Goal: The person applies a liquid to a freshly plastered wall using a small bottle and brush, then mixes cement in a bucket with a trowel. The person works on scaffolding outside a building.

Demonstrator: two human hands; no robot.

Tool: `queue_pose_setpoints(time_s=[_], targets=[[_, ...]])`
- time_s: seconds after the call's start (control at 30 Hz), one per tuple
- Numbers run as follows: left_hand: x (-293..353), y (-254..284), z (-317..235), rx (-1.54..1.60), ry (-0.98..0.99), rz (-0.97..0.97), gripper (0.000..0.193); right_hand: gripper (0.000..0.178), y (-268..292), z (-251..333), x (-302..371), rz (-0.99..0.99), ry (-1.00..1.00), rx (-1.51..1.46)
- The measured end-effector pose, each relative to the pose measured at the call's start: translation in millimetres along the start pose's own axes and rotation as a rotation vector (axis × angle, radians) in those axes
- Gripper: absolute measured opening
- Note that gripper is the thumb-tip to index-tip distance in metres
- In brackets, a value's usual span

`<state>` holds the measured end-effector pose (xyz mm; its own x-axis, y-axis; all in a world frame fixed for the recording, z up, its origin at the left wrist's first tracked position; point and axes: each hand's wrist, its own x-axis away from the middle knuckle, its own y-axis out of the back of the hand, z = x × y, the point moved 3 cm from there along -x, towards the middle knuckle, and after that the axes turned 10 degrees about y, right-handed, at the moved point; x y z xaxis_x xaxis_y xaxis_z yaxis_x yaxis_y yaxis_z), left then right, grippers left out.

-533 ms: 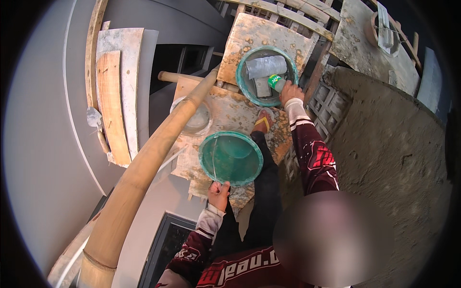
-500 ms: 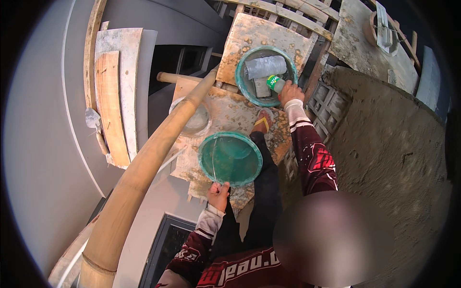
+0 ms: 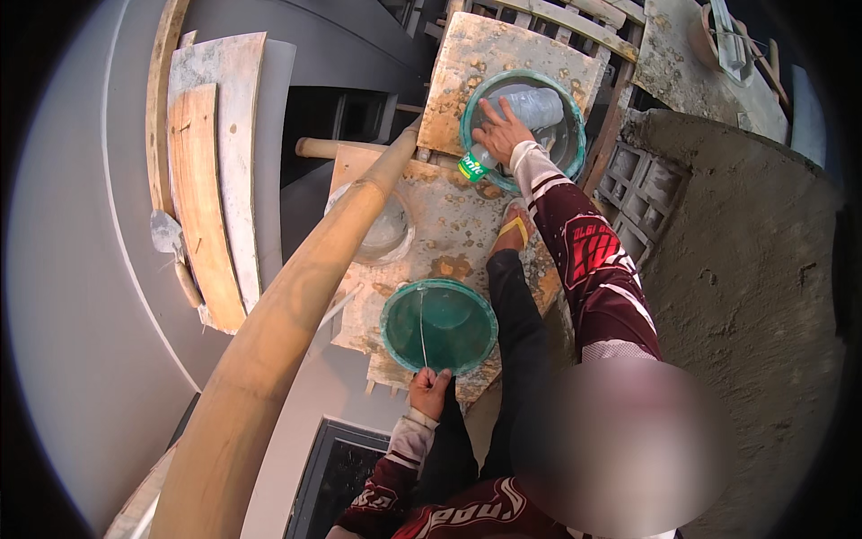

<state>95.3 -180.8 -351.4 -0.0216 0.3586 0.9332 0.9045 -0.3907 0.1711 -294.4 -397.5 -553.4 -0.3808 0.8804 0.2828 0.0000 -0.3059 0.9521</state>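
My left hand (image 3: 431, 393) is closed on the thin wire handle (image 3: 423, 328) at the near rim of a green bucket (image 3: 437, 357). My right hand (image 3: 505, 136) reaches over a second green basin (image 3: 579, 135), fingers spread beside a grey, plastic-looking roll (image 3: 536, 108) inside it. Just below that hand, at the basin's near-left rim, lies a clear plastic bottle with a green label (image 3: 472, 167). The bottle's other end is partly covered by the hand. Whether the fingertips touch the roll is hard to make out.
A thick bamboo pole (image 3: 296, 305) slants along my left. Stained plywood boards (image 3: 453, 220) carry a clear round tub (image 3: 388, 229) and my sandalled foot (image 3: 512, 229). A trowel (image 3: 166, 235) hangs by leaning planks (image 3: 193, 180). Rough wet-looking plaster (image 3: 745, 260) lies to the right.
My right hand has moved left across the basin and its fingers have spread off the bottle, which now sits lower at the rim. The left hand keeps its hold; the whole view has shifted slightly.
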Motion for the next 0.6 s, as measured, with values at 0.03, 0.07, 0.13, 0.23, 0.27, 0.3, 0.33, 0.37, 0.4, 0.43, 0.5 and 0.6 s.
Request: queue_pose_setpoints(time_s=[0.03,0.07,0.13,0.23,0.27,0.3,0.33,0.37,0.4,0.43,0.5,0.6], targets=[[-4.4,1.0,8.5,0.007,0.031,-0.007,0.04,0.02,3.2,-1.7,-1.9,0.076,-0.01,0.012],[-9.5,3.3,15.8,0.014,0.06,-0.012,0.041,0.019,7.1,-2.6,-1.7,0.153,-0.021,0.027],[-15.3,3.0,22.7,0.007,0.056,-0.023,0.043,0.014,19.8,-2.1,13.2,-0.028,-0.072,0.007],[-18.4,3.2,19.6,0.036,0.086,-0.029,0.044,0.01,55.3,-5.1,42.9,-0.27,-0.203,0.018],[-19.4,5.6,22.5,0.021,0.07,-0.036,0.044,0.011,70.8,-4.2,53.9,-0.349,-0.253,-0.062],[-21.2,7.8,25.2,0.006,0.053,-0.043,0.044,0.013,86.6,-2.9,65.8,-0.429,-0.304,-0.143],[-19.4,6.0,19.2,0.027,0.058,-0.029,0.044,0.016,101.0,-2.4,82.0,-0.505,-0.364,-0.215],[-17.0,5.6,14.7,0.052,0.062,-0.022,0.045,0.026,111.2,3.0,94.5,-0.583,-0.393,-0.33],[-19.0,5.0,11.8,0.025,0.04,-0.029,0.045,0.031,121.1,12.7,106.2,-0.635,-0.441,-0.408],[-21.4,6.7,12.2,-0.004,0.022,-0.032,0.045,0.036,135.1,27.9,119.4,-0.682,-0.494,-0.486],[-22.7,2.7,1.1,-0.017,0.001,-0.028,0.043,0.04,157.8,62.8,139.2,-0.746,-0.564,-0.615],[-22.8,-9.8,-21.6,0.133,0.136,0.024,0.04,0.036,177.1,127.4,162.6,-0.727,-0.628,-0.834]])
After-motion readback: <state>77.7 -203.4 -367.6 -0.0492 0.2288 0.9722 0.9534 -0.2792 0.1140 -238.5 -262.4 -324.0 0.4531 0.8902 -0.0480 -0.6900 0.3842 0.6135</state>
